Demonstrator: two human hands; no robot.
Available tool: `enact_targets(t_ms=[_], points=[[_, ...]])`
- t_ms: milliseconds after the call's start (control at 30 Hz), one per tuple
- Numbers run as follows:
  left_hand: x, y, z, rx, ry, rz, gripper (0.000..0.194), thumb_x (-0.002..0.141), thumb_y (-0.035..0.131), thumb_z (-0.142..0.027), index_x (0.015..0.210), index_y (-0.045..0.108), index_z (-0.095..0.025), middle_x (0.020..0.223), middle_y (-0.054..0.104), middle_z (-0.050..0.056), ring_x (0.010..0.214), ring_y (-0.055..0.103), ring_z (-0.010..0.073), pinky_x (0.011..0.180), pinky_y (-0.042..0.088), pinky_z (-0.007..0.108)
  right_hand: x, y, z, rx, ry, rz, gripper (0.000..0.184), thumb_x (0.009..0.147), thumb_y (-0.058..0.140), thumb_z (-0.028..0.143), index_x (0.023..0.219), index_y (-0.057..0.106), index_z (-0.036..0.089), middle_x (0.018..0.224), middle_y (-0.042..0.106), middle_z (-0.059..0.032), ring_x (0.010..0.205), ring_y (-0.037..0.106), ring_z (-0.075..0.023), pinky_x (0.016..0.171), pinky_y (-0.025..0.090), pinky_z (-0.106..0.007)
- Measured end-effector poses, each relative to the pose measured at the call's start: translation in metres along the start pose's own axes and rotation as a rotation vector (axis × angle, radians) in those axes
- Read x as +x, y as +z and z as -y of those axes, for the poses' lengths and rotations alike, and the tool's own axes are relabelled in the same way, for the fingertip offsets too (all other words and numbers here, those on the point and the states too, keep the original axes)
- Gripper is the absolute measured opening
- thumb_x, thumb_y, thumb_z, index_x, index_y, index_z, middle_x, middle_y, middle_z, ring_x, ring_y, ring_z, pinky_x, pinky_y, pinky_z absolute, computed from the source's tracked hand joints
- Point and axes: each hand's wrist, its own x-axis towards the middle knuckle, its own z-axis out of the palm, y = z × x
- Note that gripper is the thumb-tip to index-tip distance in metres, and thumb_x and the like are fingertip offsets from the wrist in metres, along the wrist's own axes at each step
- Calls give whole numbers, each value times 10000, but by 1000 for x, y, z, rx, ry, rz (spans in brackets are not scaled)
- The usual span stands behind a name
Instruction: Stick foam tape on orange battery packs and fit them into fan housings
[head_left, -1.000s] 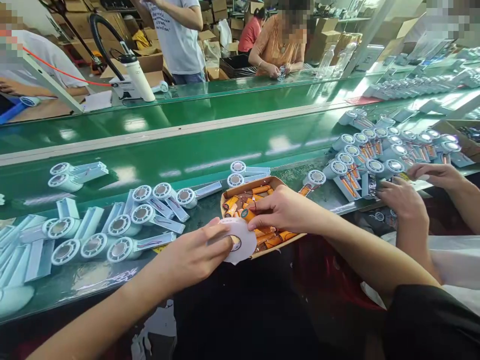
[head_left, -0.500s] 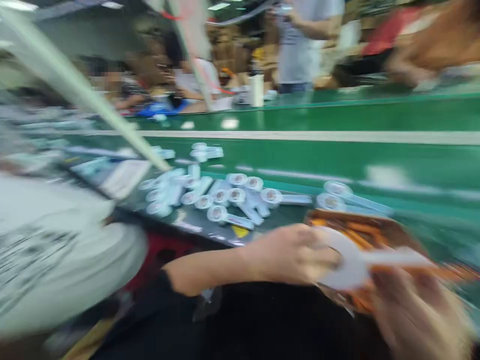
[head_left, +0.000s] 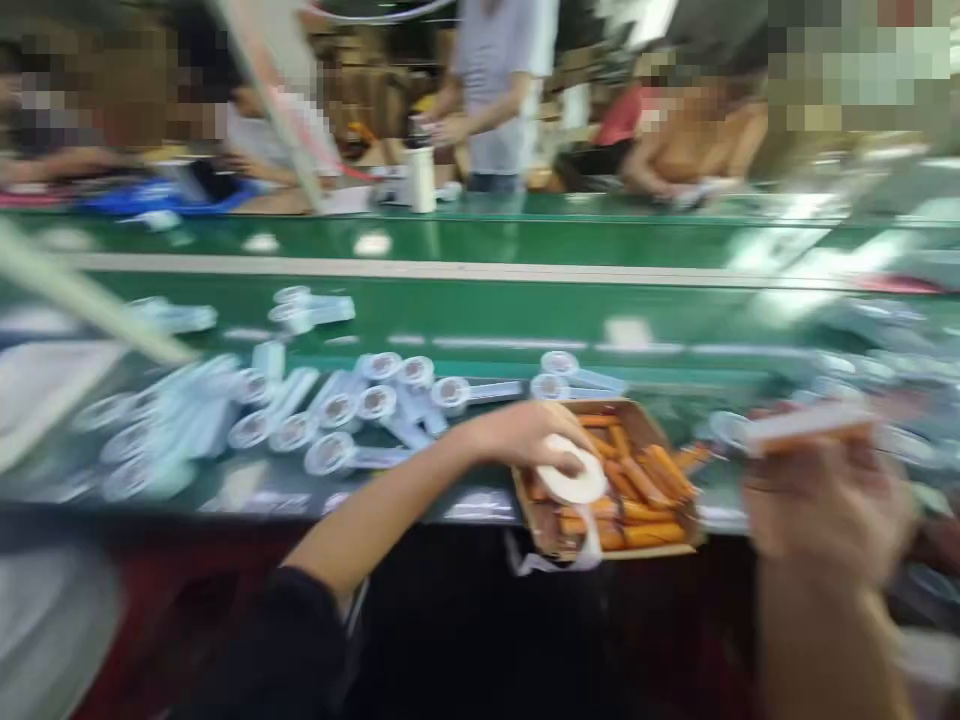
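Observation:
My left hand [head_left: 525, 435] reaches in from the lower left and is closed on a white tape roll [head_left: 574, 482], held over the near-left part of a cardboard tray [head_left: 694, 535]. A loose strip of tape hangs from the roll over the tray's front edge. Several orange batteries [head_left: 645, 480] lie in the tray. My right hand [head_left: 825, 500] is raised to the right of the tray, smeared by motion. It looks closed round a pale, orange-edged stick-like piece [head_left: 810, 425] that I cannot name.
Several white fan housings [head_left: 337, 420] with round heads lie on the dark bench left of the tray, more at the right. Beyond runs a green conveyor belt [head_left: 480, 310]. People work across it near a white bottle [head_left: 421, 180]. A pale sleeve [head_left: 45, 600] is at lower left.
The view swung left, then part-way back. My right hand left the tray and rose to the right holding a piece. My left hand kept the tape roll, which now trails a strip.

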Motion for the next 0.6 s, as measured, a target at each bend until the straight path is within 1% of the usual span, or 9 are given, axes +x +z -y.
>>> enact_targets(t_ms=[33, 67, 133, 233, 300, 367, 433, 500, 600], points=[[22, -5, 18, -10, 52, -31, 392, 1107, 453, -435, 1366, 721, -315, 1363, 745, -14, 1224, 680, 160, 1018, 519, 259, 7, -28, 2, 49, -21, -89, 456, 871, 779, 638, 1269, 690, 435, 1163, 784, -64, 1102, 761, -318, 975, 613, -586], [46, -8, 32, -13, 69, -61, 457, 1125, 358, -355, 1411, 695, -234, 1402, 724, 45, 1266, 660, 191, 1062, 507, 302, 9, -47, 3, 115, -47, -131, 513, 819, 837, 607, 1275, 683, 432, 1100, 797, -47, 1050, 782, -316, 968, 623, -600], [90, -10, 49, 17, 58, -77, 461, 1103, 381, -316, 1414, 689, -172, 1485, 664, 106, 1362, 598, 246, 1163, 442, 373, 6, -59, 2, 255, -75, -141, 560, 758, 921, 500, 1256, 689, 396, 1010, 812, -16, 966, 808, -296, 923, 664, -578], [133, -6, 59, 63, 42, 35, 312, 1004, 591, -359, 1201, 805, -245, 1400, 718, 70, 1239, 661, 245, 1111, 464, 353, 1, -51, 0, 331, -65, -100, 444, 777, 936, 392, 1166, 723, 393, 982, 826, -6, 942, 822, -287, 823, 710, -511], [149, -5, 65, 92, 40, 124, 220, 950, 653, -342, 1049, 836, -269, 1204, 789, 47, 1037, 709, 217, 962, 517, 315, 3, -48, 2, 350, -60, -87, 419, 783, 935, 367, 1149, 735, 393, 974, 832, -16, 937, 825, -302, 770, 720, -503], [161, -7, 75, 128, 32, 165, 189, 924, 671, -312, 1016, 833, -280, 1106, 794, 41, 961, 702, 212, 878, 520, 305, 12, -49, 4, 366, -69, -85, 423, 773, 944, 354, 1142, 740, 371, 937, 835, -26, 911, 828, -311, 737, 721, -497], [170, -13, 91, 166, 31, 164, 183, 919, 669, -272, 1015, 824, -273, 1152, 772, 53, 995, 688, 222, 872, 516, 312, 31, -47, 5, 354, -88, -55, 432, 761, 953, 334, 1138, 741, 346, 923, 837, -27, 908, 830, -295, 748, 717, -461], [174, -21, 110, 195, 24, 155, 149, 907, 674, -211, 959, 812, -227, 1200, 741, 77, 1040, 672, 231, 885, 518, 317, 57, -36, 3, 302, -89, 31, 442, 752, 951, 309, 1139, 738, 330, 947, 841, -18, 961, 826, -268, 790, 706, -408], [175, -27, 139, 203, -2, 166, 92, 925, 690, -188, 939, 766, -138, 1131, 718, 91, 1007, 669, 212, 891, 543, 324, 107, 1, -8, 173, -62, 192, 421, 744, 918, 321, 1123, 738, 280, 931, 840, -7, 934, 820, -235, 792, 677, -354]])
